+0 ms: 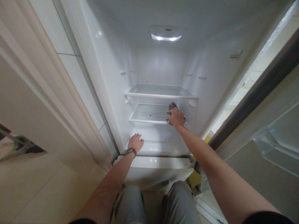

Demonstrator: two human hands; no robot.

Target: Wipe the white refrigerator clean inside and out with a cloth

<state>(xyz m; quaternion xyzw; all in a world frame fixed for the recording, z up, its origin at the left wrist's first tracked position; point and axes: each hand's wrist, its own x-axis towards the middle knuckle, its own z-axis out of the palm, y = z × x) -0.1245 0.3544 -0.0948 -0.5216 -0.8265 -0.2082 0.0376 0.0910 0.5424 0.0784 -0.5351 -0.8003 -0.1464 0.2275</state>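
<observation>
Both hands reach inside the fridge, right hand clutching a crumpled cloth, left hand unclenched.

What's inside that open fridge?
Two shelves, a glowing lamp, the left hand, and the right hand holding a cloth. The cloth and right hand hide part of the lower shelf.

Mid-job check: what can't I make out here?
Crumpled cloth: head view, middle hidden by the right hand.
Left hand: head view, palm hidden by the back of the hand.
Dark speck at the lower shelf: head view, too small to identify.
Open door: head view, cut off by the right edge.
</observation>
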